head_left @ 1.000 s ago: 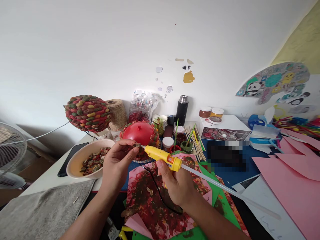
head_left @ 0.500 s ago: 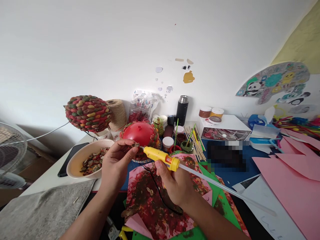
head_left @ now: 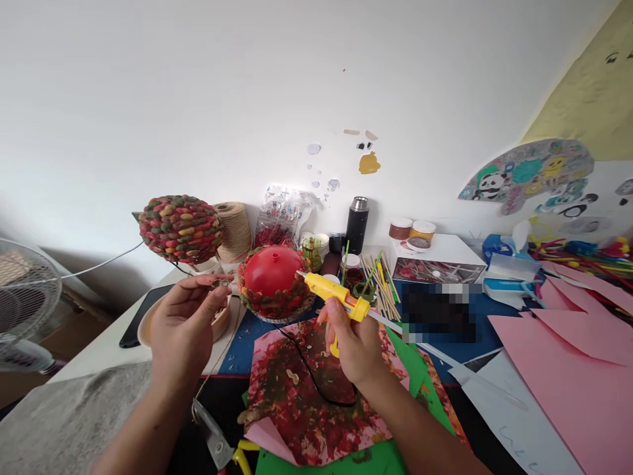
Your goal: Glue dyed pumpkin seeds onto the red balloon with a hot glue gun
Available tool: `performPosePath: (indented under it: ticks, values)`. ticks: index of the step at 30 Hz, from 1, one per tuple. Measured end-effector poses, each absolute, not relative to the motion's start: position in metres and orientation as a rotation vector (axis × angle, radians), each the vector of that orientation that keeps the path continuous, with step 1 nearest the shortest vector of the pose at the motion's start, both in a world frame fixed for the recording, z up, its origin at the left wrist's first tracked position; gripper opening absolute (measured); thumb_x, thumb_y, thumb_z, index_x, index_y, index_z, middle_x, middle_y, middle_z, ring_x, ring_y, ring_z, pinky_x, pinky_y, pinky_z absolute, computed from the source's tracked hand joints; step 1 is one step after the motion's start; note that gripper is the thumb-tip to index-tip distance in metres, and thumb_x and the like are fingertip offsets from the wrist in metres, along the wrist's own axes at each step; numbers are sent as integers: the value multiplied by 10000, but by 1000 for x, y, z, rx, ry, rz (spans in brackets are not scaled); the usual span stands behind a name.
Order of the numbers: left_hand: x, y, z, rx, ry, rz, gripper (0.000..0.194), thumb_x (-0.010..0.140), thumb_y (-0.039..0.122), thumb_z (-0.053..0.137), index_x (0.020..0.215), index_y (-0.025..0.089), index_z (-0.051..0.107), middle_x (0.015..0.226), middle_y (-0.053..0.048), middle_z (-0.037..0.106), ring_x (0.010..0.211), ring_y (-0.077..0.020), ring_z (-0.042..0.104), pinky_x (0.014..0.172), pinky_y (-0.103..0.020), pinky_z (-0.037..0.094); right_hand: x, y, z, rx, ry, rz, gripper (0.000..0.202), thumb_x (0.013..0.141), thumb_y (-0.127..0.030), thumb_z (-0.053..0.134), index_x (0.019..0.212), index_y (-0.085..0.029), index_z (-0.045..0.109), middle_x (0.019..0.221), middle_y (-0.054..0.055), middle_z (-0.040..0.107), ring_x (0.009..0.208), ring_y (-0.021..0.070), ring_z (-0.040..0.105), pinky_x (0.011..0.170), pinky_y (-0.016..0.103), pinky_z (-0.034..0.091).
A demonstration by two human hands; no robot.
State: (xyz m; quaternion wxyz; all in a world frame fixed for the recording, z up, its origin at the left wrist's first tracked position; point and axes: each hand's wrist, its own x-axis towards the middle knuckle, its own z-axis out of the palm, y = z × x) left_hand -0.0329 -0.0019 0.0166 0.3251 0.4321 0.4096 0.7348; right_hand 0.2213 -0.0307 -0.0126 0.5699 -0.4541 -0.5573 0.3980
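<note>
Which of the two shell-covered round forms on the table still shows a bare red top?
The half-covered red balloon dome beside the yellow glue gun. The other multicoloured ball, farther left near the twine, is covered all over.

I see a yellow plastic glue gun (head_left: 337, 297) held tilted, nozzle just beside the red balloon dome ringed with painted shells (head_left: 273, 281); a small dark shell piece (head_left: 221, 282) is pinched nearby.
</note>
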Motion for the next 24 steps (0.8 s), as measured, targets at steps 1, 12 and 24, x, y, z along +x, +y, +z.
performPosePath:
  ticks: [1, 12, 24]
  values:
    - [-37, -6, 17, 1174, 1127, 1916, 302, 745, 359, 1037, 942, 249, 836, 985, -31, 857, 817, -171, 748, 728, -240, 608, 221, -31, -12, -1066, -1306, 943, 771, 1000, -935, 518, 775, -215, 677, 467, -44, 520, 419, 147, 531, 472, 263, 454]
    - [-42, -14, 23, 2689, 1423, 1573, 66, 1041, 231, 752, 1034, 256, 812, 969, -42, 859, 891, -236, 778, 849, -357, 596, 220, -34, -7, -1042, -1409, 809, 737, 1056, -873, 491, 688, -249, 623, 493, -26, 545, 465, 160, 542, 520, 289, 466]
    - [-34, -1, 16, 3195, 1500, 1276, 64, 1066, 185, 741, 1111, 201, 783, 1001, -69, 869, 884, -270, 756, 833, -408, 562, 220, -34, -7, -1026, -1484, 845, 614, 1086, -748, 525, 826, -227, 717, 495, -58, 482, 428, 150, 518, 465, 261, 443]
